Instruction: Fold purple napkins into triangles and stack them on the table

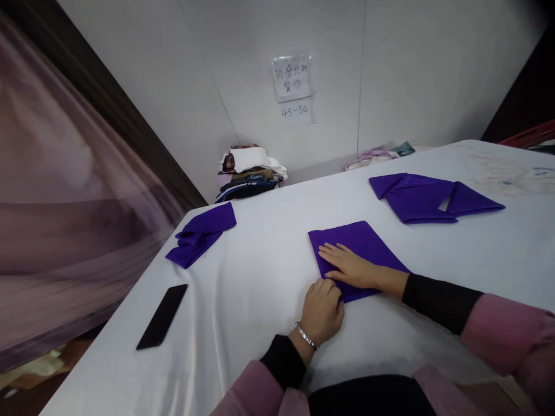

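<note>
While your right hand (pixel 350 267) rests flat on the folded purple cloth (pixel 366 241), its fingers are spread and its palm faces down, so it grips nothing. In this head view, the cloth lies on the white-covered table (pixel 269 260), right in front of you. Your left hand (pixel 321 311), with a silver bracelet (pixel 306 336) at the wrist, is at the cloth's near-left edge with its fingers curled narrow; you cannot tell from here whether they pinch the fabric. Well apart to your left lie a crumpled purple cloth (pixel 202 234) and, nearer you, a flat black object (pixel 162 317). Beyond your right hand sits another purple cloth (pixel 418 199), loosely folded, its pointed end towards the right.
</note>
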Demonstrator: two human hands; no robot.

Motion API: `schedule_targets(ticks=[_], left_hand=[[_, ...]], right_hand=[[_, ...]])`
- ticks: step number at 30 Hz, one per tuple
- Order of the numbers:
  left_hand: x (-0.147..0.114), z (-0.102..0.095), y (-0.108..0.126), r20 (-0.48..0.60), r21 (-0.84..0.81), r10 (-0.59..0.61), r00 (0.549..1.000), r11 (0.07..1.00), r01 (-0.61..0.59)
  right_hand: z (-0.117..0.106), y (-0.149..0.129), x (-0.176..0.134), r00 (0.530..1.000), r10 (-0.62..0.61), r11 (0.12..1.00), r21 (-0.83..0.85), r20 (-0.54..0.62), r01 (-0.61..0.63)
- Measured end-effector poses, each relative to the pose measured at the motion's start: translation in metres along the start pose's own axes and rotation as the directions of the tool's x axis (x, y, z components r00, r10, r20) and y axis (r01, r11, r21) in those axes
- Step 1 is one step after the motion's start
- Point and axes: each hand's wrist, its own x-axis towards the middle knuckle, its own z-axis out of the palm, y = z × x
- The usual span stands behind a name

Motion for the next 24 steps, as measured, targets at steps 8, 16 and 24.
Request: schedule_targets(ticks=[8,16,24], left_hand=[[-0.011,-0.004,0.003,0.044,0.004,-0.033,0.999,0.999,0.033],[-0.009,-0.001,0.002,0.047,0.049,-0.013,0.999,0.999,0.011],[-0.009,-0.001,0.002,0.051,0.057,-0.009,0.999,0.998,0.006]], right_hand=[[0.005,0.004,0.045,0.995,0.014,0.997,-0.070,0.099,-0.007],[0.010,0.026,0.065,0.981,0.103,0.991,-0.107,0.162,-0.086],[0.015,0.033,0.073,0.992,0.087,0.990,-0.122,0.096,-0.075]])
